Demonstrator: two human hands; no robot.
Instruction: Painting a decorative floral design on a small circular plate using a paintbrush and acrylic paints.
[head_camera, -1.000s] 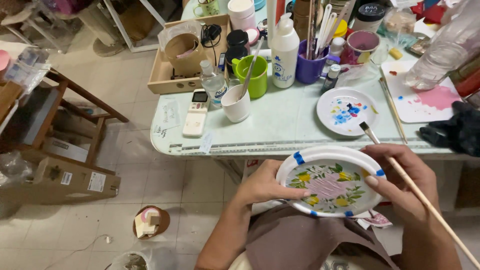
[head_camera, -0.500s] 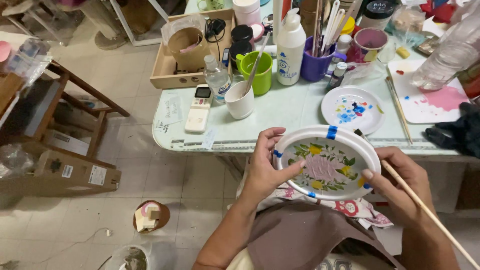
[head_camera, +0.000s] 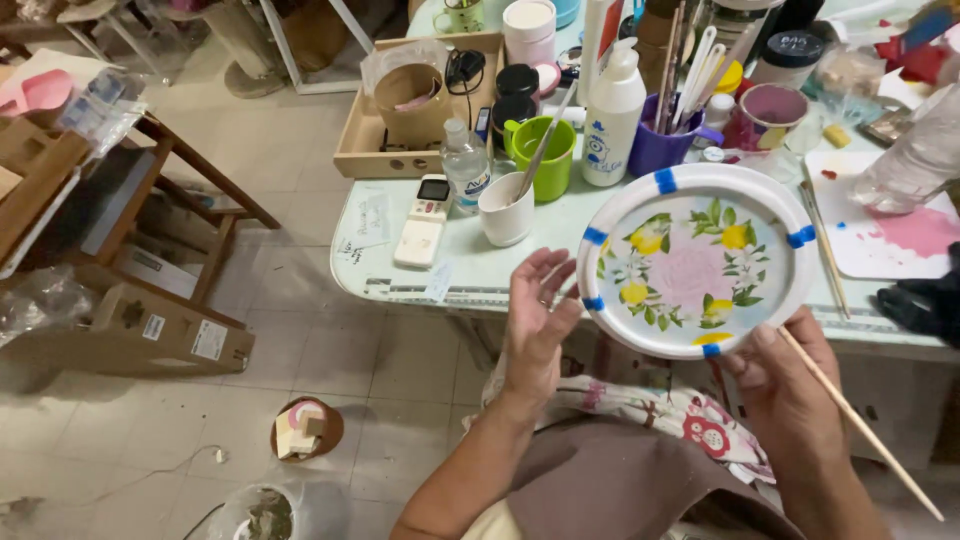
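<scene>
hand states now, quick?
Left hand: open, palm beside the round white painted plate, maybe touching its rim.
Right hand: closed on plate and thin wooden stick.

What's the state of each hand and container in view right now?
painted plate: tilted up, held off the table.
right hand: grips plate's lower rim, holds thin wooden stick.
left hand: open, fingers spread, beside plate's left edge.
green cup: upright, stick inside.
white cup: upright, tool inside.
pump bottle: upright, capped.

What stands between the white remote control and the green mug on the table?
In the head view, a white cup holding a stirring stick stands between the white remote control and the green mug; a clear bottle stands just behind.
</scene>
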